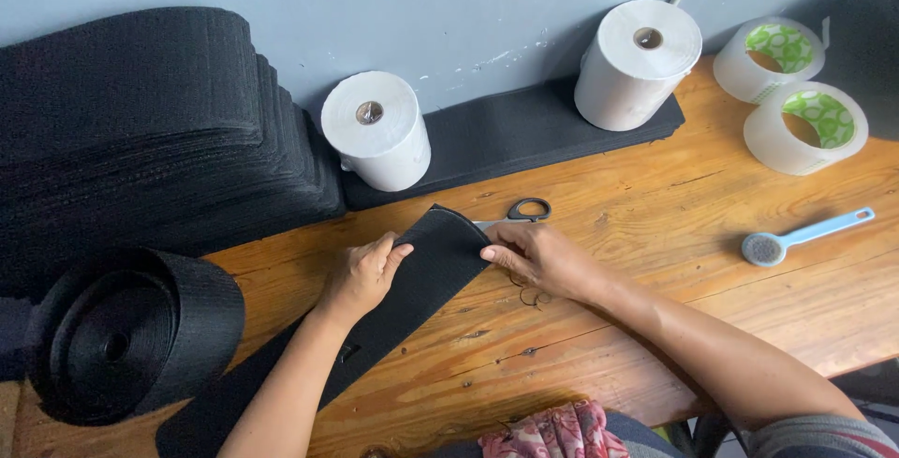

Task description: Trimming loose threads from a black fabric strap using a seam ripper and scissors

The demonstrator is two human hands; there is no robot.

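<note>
Head view, looking down on a wooden plank bench. The left hand and the right hand each pinch an edge of a long black woven fabric strip, whose rounded, folded end lies between them near the bench's middle; both grips are closed on the strip, thumbs on top. The strip runs diagonally back toward the person and off the near edge. Black-handled scissors lie just beyond the fold, partly hidden by it. A large black coil of the same webbing sits at far left, in front of a tall stack of cut black pieces. Two white paper rolls stand against the wall; two clear tape rolls and a small blue-handled brush lie well apart at right. Likely risks: the fold slipping askew if one pinch loosens, or the hanging tail dragging the strip sideways.
</note>
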